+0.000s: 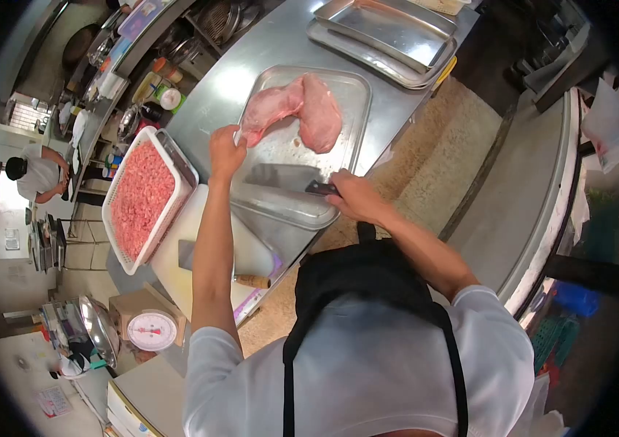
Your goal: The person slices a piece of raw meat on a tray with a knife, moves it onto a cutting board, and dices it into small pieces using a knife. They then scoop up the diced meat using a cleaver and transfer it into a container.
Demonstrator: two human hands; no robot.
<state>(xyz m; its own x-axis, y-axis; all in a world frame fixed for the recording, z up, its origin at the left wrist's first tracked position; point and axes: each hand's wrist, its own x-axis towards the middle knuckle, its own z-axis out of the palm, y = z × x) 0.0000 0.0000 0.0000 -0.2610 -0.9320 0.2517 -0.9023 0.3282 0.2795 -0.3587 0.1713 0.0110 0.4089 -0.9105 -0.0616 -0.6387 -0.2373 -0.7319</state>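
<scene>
Metal tabletop [214, 95] with tray [354, 109], raw meat [318, 116] lying within; left hand [228, 154] clenched on the meat's narrow end, right hand [357, 195] grasping a black-handled knife [316, 187] over the tray's near part

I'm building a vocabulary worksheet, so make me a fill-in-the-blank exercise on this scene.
The right hand holds a knife by its black ____.
The left hand touches raw meat lying on a metal ____.
Ground meat fills a basket coloured ____.
The round dial belongs to a weighing ____.

Missing words: handle; tray; white; scale.
</scene>
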